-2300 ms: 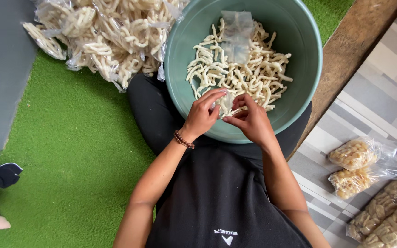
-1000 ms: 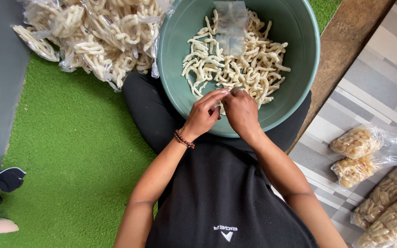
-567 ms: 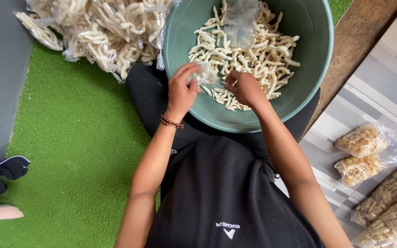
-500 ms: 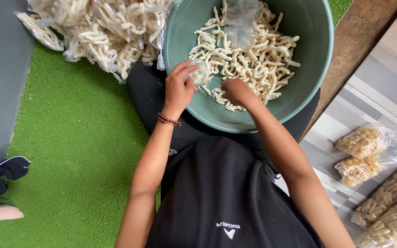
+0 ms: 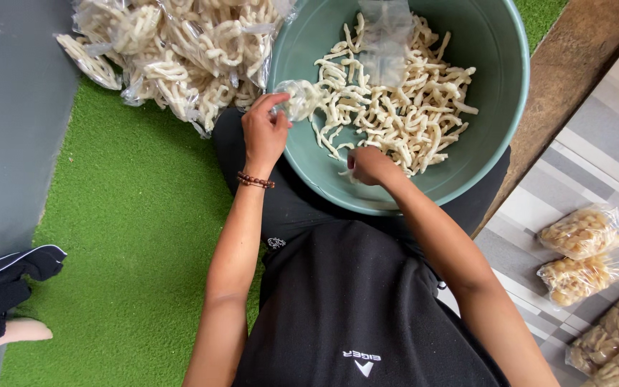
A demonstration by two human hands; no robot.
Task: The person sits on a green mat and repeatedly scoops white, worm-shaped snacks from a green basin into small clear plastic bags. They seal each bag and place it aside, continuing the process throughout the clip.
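**Small bag held at the bowl's rim**

Green artificial turf covers the floor where a person sits with a large green bowl [image 5: 499, 107] against the lap. Far left of the hands, a dark sleeve [image 5: 5, 283] of someone else lies on the turf. Up and to the left of the left hand, just beside the bowl, a heap of filled clear bags [image 5: 173, 54] of pale curly crackers rests on the turf.

The left hand [image 5: 263, 136], a beaded bracelet [image 5: 255, 180] at its wrist, pinches a small clear plastic bag [image 5: 296, 99] at the bowl's near-left rim; the bag already bulges with a few pale pieces. It looks very light, soft and slippery, and its contents brittle, so a grip on the film at the mouth rather than around the filling seems the safer hold. Its long axis appears to run from the fingers toward the bowl's middle, though which end is the mouth cannot be made out.

The right hand [image 5: 368, 165] is curled closed, knuckles up, at the near edge of the loose crackers [image 5: 395, 107] in the bowl; whether it holds any cannot be told. Beyond it, another empty clear bag [image 5: 387, 39] lies on the pile. Far right of the hands, packed bags of yellowish snacks [image 5: 585, 233] lie on a striped grey mat [image 5: 539, 208].
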